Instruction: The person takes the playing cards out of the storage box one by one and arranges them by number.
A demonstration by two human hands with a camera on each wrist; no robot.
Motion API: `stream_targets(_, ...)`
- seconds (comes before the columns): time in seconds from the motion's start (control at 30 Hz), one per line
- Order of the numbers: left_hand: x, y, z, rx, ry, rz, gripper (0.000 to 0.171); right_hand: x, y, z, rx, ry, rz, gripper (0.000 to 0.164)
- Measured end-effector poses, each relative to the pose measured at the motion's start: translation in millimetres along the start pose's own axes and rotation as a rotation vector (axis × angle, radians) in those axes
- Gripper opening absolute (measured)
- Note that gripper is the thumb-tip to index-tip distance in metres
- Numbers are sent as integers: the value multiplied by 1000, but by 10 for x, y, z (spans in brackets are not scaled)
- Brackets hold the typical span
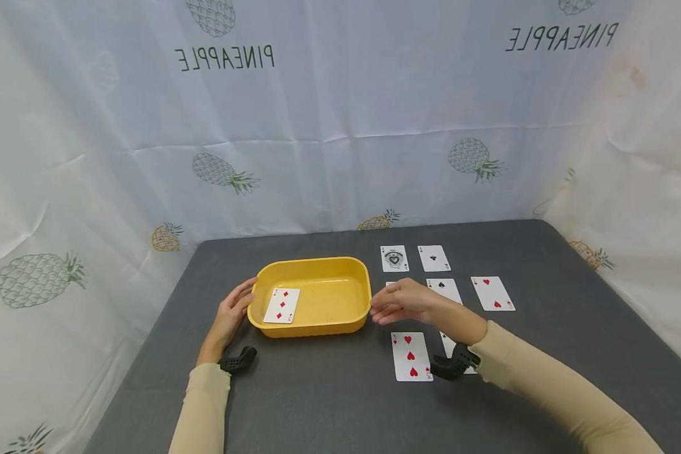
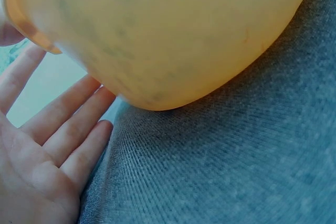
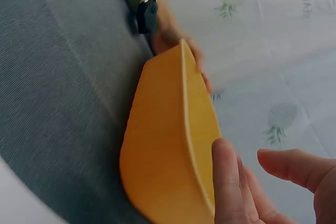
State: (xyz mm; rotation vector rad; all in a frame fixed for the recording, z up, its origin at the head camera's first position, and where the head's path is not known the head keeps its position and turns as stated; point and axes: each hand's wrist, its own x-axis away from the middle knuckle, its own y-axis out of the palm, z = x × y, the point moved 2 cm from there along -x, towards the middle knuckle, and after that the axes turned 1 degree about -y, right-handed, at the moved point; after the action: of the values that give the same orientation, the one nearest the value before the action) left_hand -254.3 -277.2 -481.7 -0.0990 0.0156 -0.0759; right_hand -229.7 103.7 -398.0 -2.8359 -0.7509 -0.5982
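Observation:
A shallow yellow plastic tub [image 1: 318,330] stands on the dark table, with a three of diamonds card [image 1: 282,306] face up inside at its left end. My left hand [image 1: 232,312] is at the tub's left end, fingertips touching the rim. The left wrist view shows that hand [image 2: 47,166] with its fingers spread and straight against the tub's side. Beside the right end is my right hand [image 1: 403,301], its straight fingers right at the rim and no card in it. In the right wrist view, its thumb is apart from the fingers [image 3: 228,192].
Right of the tub lie face-up cards: an ace of spades [image 1: 394,258], ace of clubs [image 1: 434,258], two of spades [image 1: 444,289], two of hearts [image 1: 492,294] and three of hearts [image 1: 412,356]. My right hand and wrist partly cover others. A pineapple-print curtain [image 1: 340,94] hangs behind.

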Motion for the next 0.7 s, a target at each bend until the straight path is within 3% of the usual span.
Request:
stream_targets(0.3, -2, -1, -14, 8, 13, -13, 56, -296, 347, -211, -130, -7, -20, 36)
stream_targets(0.53, 6, 7, -12, 15, 17, -13, 55, -519, 609, -237, -74, -33, -2, 30)
stream_targets(0.7, 7, 4, -10, 11, 21, -18, 56, -727, 830, -235, -138, 37, 71, 30)
